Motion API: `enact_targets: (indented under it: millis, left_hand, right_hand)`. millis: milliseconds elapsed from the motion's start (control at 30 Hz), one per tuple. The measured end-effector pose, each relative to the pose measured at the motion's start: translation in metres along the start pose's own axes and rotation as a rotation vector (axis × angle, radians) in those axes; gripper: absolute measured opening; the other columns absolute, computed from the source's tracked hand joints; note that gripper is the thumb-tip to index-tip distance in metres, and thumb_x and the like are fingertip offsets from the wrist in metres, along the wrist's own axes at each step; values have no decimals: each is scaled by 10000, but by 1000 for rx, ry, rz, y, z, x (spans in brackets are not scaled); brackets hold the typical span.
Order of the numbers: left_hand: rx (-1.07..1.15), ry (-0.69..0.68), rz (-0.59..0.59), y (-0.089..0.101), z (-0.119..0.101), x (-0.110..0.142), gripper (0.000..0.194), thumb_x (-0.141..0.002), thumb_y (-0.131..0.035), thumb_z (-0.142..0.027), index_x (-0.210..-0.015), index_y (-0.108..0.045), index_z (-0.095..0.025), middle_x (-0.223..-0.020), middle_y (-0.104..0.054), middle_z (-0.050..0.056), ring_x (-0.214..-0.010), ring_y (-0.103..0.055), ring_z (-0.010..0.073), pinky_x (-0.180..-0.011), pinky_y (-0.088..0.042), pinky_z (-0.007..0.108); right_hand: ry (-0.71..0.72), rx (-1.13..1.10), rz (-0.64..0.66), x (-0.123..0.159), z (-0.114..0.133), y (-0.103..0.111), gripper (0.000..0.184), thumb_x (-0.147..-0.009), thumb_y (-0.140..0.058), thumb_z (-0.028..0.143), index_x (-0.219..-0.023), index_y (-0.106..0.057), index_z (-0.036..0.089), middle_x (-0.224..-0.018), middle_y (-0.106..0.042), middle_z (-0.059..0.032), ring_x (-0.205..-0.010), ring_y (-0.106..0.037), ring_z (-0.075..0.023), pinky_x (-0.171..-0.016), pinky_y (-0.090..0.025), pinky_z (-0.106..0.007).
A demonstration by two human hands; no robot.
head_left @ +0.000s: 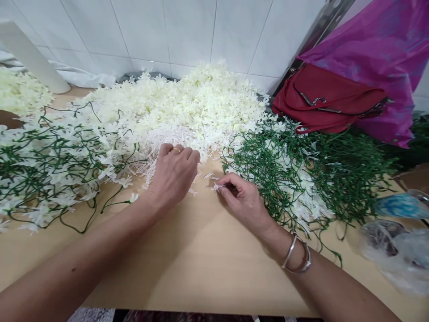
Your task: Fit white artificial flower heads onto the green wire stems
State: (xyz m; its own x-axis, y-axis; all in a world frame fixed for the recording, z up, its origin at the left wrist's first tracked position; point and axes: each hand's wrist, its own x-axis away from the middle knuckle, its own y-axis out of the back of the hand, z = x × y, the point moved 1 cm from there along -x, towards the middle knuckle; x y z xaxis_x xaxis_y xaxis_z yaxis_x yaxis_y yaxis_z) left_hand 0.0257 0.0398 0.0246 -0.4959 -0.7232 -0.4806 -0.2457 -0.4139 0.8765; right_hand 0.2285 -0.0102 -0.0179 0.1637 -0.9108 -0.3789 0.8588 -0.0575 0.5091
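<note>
My right hand [244,201] pinches a small white star-shaped flower piece [216,188] between thumb and forefinger, just above the table. My left hand [177,172] is closed, its fingers curled down at the front edge of a heap of thin white stamen-like sticks [170,137]; whatever its fingertips hold is hidden behind the knuckles. Between the hands, a few loose white sticks [208,175] lie on the wooden table [201,259]. Behind both hands rises a large pile of cream-white artificial blossoms [201,96].
At the left lie white flowers on green stems [60,165]. Green stems [281,174] crowd close to my right hand, with more beyond. A red handbag [328,96] and a purple plastic bag [385,58] are at the back right. Clear plastic bags [402,250] lie at the right edge.
</note>
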Motion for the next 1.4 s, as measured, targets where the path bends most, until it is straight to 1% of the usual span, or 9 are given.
enact_targets:
  millis: [67,200,400,500,633,767,933,1133,1400]
  left_hand:
    - [-62,44,55,10,3,5,213,-923,-491,-51,-910,-654,-189,-776,-685,87,-738,-588,272,-840,-370,475]
    - [-143,61,64,15,-1,2,323,-886,-454,30,-1042,-671,-151,-935,-714,135,-862,-629,313,-827,-358,462]
    - [7,-166,38,-13,-19,-30,255,-985,-483,-50,-1106,-678,-163,-1050,-726,105,-947,-638,286,-828,-356,418]
    - [33,-171,88,-29,-24,-48,200,-1007,-542,-114,-1128,-691,-171,-1064,-741,103,-962,-650,287,-809,-343,406]
    - [50,-185,142,-38,-23,-57,121,-988,-608,-139,-958,-721,-170,-926,-753,85,-886,-661,273,-789,-327,397]
    - [111,-139,62,-26,-12,-44,151,-994,-630,-203,-873,-713,-165,-844,-735,70,-819,-661,251,-797,-348,397]
    - [388,38,-34,2,5,-16,107,-979,-671,-274,-921,-733,-209,-947,-766,39,-870,-685,218,-835,-399,361]
    - [769,420,74,25,9,16,187,-929,-710,-391,-996,-743,-220,-792,-746,-3,-693,-641,152,-649,-439,257]
    - [910,417,120,24,4,40,226,-965,-661,-387,-853,-743,-209,-709,-676,-11,-641,-565,123,-588,-411,237]
  right_hand:
    - [-15,-7,0,0,0,0,77,-940,-610,185,-923,-680,211,-842,-716,-10,-756,-648,-168,-731,-482,-277]
    - [-19,22,19,1,0,-1,83,-939,-600,183,-909,-668,219,-852,-713,-17,-772,-642,-177,-749,-480,-287]
    - [-16,64,44,0,3,0,94,-916,-610,159,-855,-644,221,-750,-657,9,-706,-581,-167,-696,-437,-279]
    - [-8,65,48,-2,4,0,113,-915,-589,148,-843,-642,217,-729,-648,11,-692,-575,-164,-686,-431,-275]
    - [1,56,49,-3,6,0,119,-898,-581,123,-850,-639,215,-759,-669,4,-696,-586,-163,-687,-436,-271]
    - [-7,48,47,-3,8,1,121,-905,-581,125,-844,-630,217,-744,-659,9,-689,-584,-161,-684,-438,-269]
    - [-8,21,18,0,6,1,95,-915,-594,146,-872,-649,211,-779,-668,4,-718,-597,-158,-692,-446,-271]
    - [-67,-104,-49,1,4,2,59,-935,-628,185,-924,-679,211,-820,-692,6,-725,-621,-144,-678,-471,-258]
    - [-87,-120,-65,4,-1,2,54,-946,-655,207,-970,-700,224,-892,-714,-11,-802,-652,-163,-724,-492,-282]
